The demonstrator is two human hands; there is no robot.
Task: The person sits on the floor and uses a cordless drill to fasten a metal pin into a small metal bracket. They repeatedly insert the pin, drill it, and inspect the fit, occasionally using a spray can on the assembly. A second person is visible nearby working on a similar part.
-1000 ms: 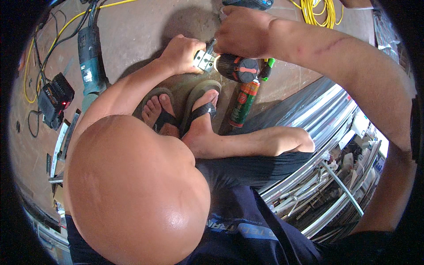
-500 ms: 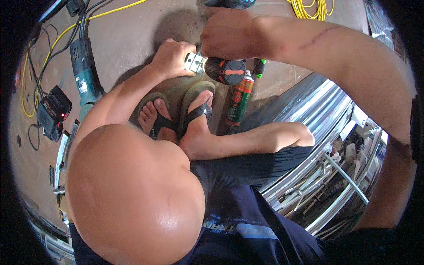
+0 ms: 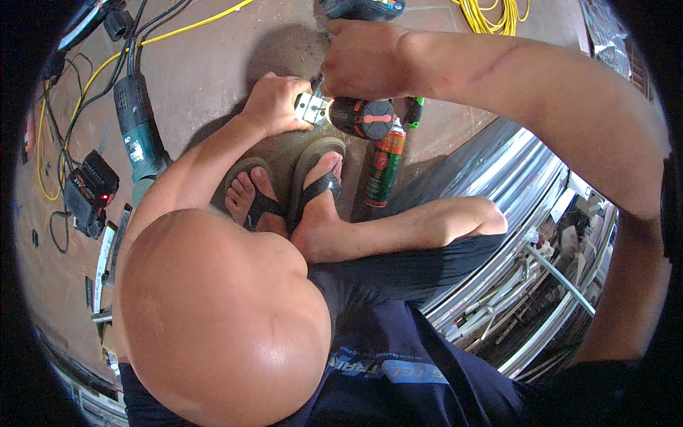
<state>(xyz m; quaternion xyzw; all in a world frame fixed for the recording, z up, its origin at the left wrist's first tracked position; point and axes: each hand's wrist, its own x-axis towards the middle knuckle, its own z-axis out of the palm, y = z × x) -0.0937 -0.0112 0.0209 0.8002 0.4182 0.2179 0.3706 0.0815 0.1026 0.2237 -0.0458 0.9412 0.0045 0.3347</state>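
In my left hand (image 3: 279,103) is a small silver metal bracket with holes (image 3: 311,109), gripped between the fingers and lit brightly. My right hand (image 3: 363,60) is closed around a black cordless drill, whose round battery end with an orange mark (image 3: 371,119) points toward me. A dark, thin tip shows just above the bracket, between the two hands. Whether it touches the metal I cannot tell. The right hand hides most of the tool. Below the drill stands a green and red spray can (image 3: 384,169), close to my sandalled foot (image 3: 320,181).
On the left lie a teal angle grinder (image 3: 139,128), a black battery pack (image 3: 91,191) and tangled cables. A yellow cord coil (image 3: 494,16) and a black case (image 3: 363,7) are at the far side. Metal profiles (image 3: 498,313) are stacked at my right.
The scene sits slightly lower in the picture, and more of the black case shows. Both hands keep their holds; the bracket stays beside the drill.
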